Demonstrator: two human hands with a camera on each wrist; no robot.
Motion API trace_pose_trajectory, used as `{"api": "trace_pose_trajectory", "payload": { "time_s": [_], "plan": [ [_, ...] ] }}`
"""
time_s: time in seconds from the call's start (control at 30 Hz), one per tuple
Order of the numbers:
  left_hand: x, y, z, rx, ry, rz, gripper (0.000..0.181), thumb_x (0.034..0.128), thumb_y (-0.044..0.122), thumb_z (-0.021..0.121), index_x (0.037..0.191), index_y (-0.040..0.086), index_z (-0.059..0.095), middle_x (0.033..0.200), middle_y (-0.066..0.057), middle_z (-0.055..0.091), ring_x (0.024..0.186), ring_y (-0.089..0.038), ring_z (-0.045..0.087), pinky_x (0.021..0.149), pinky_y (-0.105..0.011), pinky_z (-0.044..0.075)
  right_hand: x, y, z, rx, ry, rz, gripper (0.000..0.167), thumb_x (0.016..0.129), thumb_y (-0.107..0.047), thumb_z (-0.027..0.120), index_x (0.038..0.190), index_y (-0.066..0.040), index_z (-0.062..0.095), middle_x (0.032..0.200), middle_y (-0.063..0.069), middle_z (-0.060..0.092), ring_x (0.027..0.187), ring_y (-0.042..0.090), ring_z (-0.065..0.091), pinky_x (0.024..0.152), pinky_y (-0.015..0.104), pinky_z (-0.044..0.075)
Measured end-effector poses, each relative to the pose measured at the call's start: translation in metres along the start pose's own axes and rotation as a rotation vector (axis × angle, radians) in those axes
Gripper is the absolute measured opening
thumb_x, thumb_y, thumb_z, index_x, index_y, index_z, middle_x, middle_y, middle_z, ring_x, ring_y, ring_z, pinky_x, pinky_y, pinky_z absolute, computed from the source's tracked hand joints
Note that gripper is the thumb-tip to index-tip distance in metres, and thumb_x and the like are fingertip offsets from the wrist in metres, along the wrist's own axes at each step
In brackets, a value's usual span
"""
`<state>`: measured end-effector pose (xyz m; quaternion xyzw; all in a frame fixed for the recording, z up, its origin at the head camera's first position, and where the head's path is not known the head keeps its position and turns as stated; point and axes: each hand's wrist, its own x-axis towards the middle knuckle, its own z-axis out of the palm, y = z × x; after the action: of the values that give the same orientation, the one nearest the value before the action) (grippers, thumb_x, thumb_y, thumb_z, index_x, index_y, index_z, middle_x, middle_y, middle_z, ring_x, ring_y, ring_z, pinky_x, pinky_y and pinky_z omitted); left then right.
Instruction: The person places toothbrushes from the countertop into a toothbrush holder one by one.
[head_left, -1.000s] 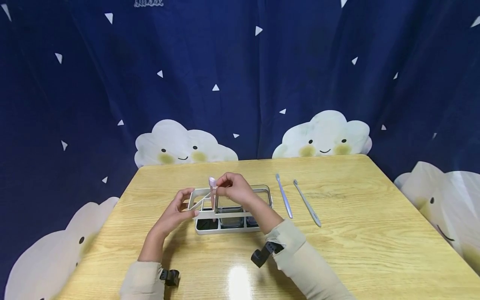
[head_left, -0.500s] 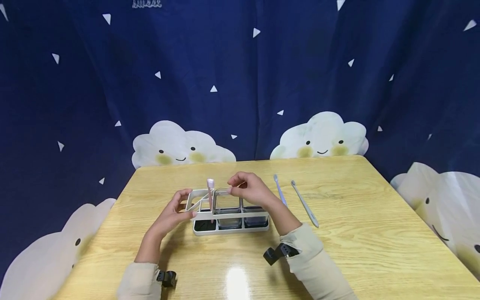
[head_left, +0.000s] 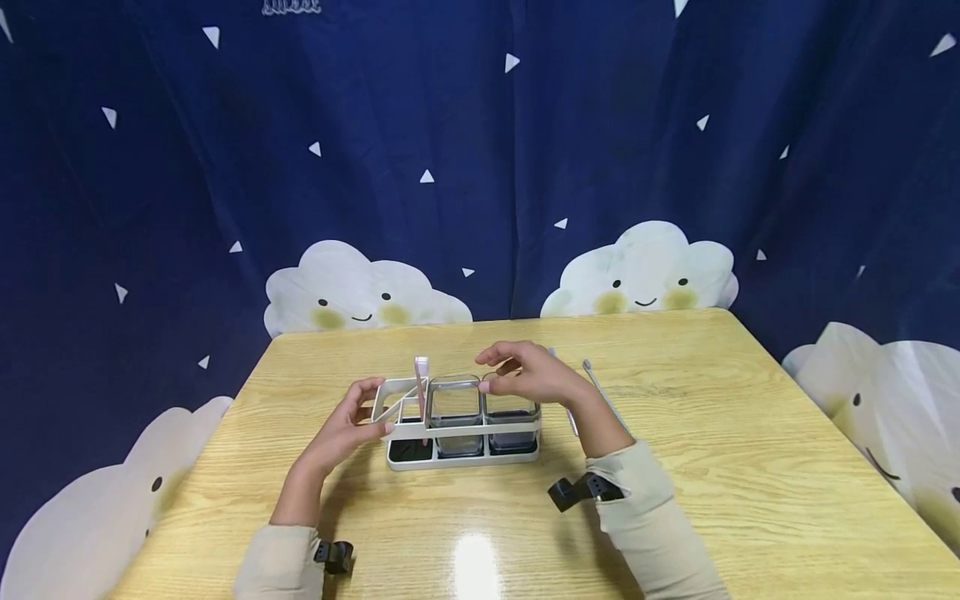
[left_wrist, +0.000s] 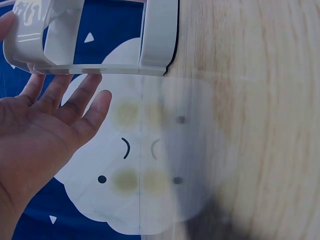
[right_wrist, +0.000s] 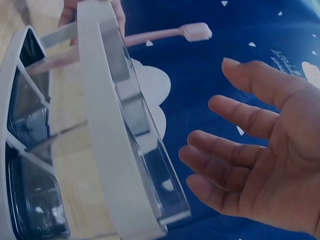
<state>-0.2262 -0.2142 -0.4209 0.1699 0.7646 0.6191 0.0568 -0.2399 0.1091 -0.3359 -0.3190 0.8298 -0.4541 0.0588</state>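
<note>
A white toothbrush holder (head_left: 480,431) with upper and lower frames stands on the table. My left hand (head_left: 345,427) grips its left end, thumb in front and fingers at the side; in the left wrist view those fingertips touch the white frame (left_wrist: 159,45). A pink toothbrush (head_left: 420,390) stands in a small left compartment, bristles up. Two clear cups sit in the middle and right slots, the middle cup (head_left: 456,443) beside the brush. Above the right cup (head_left: 513,442) hovers my right hand (head_left: 536,373). Its fingers are spread and hold nothing in the right wrist view.
To the right of the holder lie a purple toothbrush (head_left: 573,422) and a grey toothbrush (head_left: 602,389), both partly covered by my right arm. Behind the wooden table (head_left: 750,467) hangs a dark blue curtain (head_left: 375,125) with clouds and triangles.
My right hand has let go of the pink toothbrush and moved right, its fingers opening. The brush stays standing in the holder. My left hand keeps its grip.
</note>
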Motion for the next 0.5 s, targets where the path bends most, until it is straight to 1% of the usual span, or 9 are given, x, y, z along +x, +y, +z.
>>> {"api": "trace_pose_trajectory", "payload": {
  "time_s": [0.1,0.2,0.43,0.5],
  "plan": [
    [0.001,0.0,0.0,-0.001,0.0,0.003,0.066,0.0796,0.001,0.067,0.137,0.006,0.033,0.131,-0.028,0.035,0.103,-0.034,0.048,0.081,-0.037,0.045,-0.003,0.004,-0.006,0.007,-0.02,-0.006,0.039,0.084,-0.021,0.069,0.119,-0.005,0.06,0.116,0.011,0.057,0.103,0.033,0.056,0.087,0.044,0.044],
    [0.0,0.001,0.0,-0.002,-0.002,0.004,0.067,0.0795,0.001,0.067,0.137,0.006,0.033,0.131,-0.028,0.034,0.103,-0.034,0.048,0.081,-0.037,0.046,-0.006,0.009,-0.011,0.019,-0.026,-0.012,0.041,0.084,-0.021,0.068,0.12,-0.005,0.059,0.117,0.011,0.057,0.104,0.037,0.055,0.087,0.045,0.044],
    [0.0,0.001,0.0,-0.006,-0.004,-0.002,0.067,0.0796,0.002,0.067,0.137,0.006,0.033,0.131,-0.028,0.034,0.105,-0.036,0.048,0.082,-0.037,0.045,-0.013,0.021,-0.019,0.025,0.024,0.011,0.039,0.082,-0.021,0.069,0.119,-0.009,0.061,0.117,0.004,0.058,0.101,0.028,0.056,0.078,0.037,0.048],
    [0.0,0.001,0.001,-0.006,-0.005,-0.003,0.067,0.0796,0.002,0.067,0.137,0.006,0.033,0.131,-0.028,0.034,0.106,-0.036,0.048,0.082,-0.037,0.045,-0.016,0.023,-0.022,0.031,0.039,0.013,0.039,0.082,-0.02,0.07,0.119,-0.009,0.061,0.118,0.004,0.058,0.101,0.027,0.056,0.078,0.037,0.049]
  ]
}}
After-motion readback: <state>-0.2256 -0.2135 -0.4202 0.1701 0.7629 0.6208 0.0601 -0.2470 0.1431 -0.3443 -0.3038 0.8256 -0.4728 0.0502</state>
